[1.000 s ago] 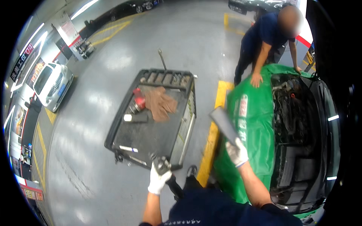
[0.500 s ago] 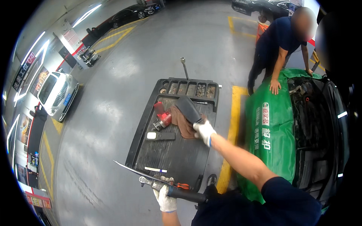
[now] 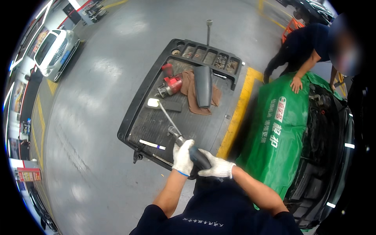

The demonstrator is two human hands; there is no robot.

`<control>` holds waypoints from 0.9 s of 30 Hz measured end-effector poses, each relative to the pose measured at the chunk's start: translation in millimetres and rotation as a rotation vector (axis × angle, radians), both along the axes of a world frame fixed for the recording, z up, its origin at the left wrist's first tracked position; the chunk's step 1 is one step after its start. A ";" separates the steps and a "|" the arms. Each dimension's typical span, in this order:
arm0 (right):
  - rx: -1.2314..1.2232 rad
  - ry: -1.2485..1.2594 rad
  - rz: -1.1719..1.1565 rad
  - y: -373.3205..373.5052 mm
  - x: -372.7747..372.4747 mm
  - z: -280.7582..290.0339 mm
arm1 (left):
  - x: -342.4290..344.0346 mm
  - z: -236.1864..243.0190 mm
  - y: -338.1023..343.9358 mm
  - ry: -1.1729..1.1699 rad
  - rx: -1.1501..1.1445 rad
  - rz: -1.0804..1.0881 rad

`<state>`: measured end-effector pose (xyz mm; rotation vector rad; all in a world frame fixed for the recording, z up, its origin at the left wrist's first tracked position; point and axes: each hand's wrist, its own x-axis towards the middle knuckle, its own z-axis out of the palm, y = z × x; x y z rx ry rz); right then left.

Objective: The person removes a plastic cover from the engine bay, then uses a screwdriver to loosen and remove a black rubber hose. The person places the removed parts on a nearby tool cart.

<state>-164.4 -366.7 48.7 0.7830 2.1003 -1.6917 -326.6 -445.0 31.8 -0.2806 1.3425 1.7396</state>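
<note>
Both my hands wear white work gloves and come together at the near edge of a black tool cart [image 3: 131, 113]. My left hand [image 3: 183, 156] is closed round the neck of a black cordless ratchet wrench [image 3: 200, 158] with a metal head. Around its rear body the fingers of my right hand [image 3: 216, 166] are curled. Alongside the head runs a long thin metal shaft [image 3: 169, 117], whose lower end is hidden by my left hand. Farther up the cart, a dark grey tapered plastic piece [image 3: 203, 86] lies on a brown cloth [image 3: 190, 92].
A red-and-black power tool [image 3: 171, 84] and a flat black work light [image 3: 168, 105] lie on the cart beside a white strip [image 3: 152, 144]. A socket wrench [image 3: 208, 33] projects past the far edge. At right, a co-worker leans over a green fender cover [image 3: 274, 129] on an open engine bay.
My right hand has let go of the dark grey plastic piece, now lying on the cloth, and has come back to the ratchet wrench. My left hand has turned the wrench more upright.
</note>
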 end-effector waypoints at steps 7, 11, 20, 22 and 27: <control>0.049 -0.152 0.022 13.4 -27.6 10.7 | -17.5 -3.8 7.2 -0.064 -0.110 0.085; -0.155 -0.032 -0.044 19.0 -48.7 0.8 | -34.7 -20.3 8.5 0.020 -0.185 0.187; -0.339 0.034 -0.138 43.9 -86.1 -38.7 | -19.9 -57.2 -33.6 0.177 -0.133 0.271; -0.264 0.049 -0.173 49.6 -89.1 -59.8 | -4.1 -68.8 -43.0 0.288 -0.206 0.196; 0.207 -0.009 0.018 46.6 -114.7 -38.4 | 16.7 -65.4 -68.2 0.378 -0.225 0.011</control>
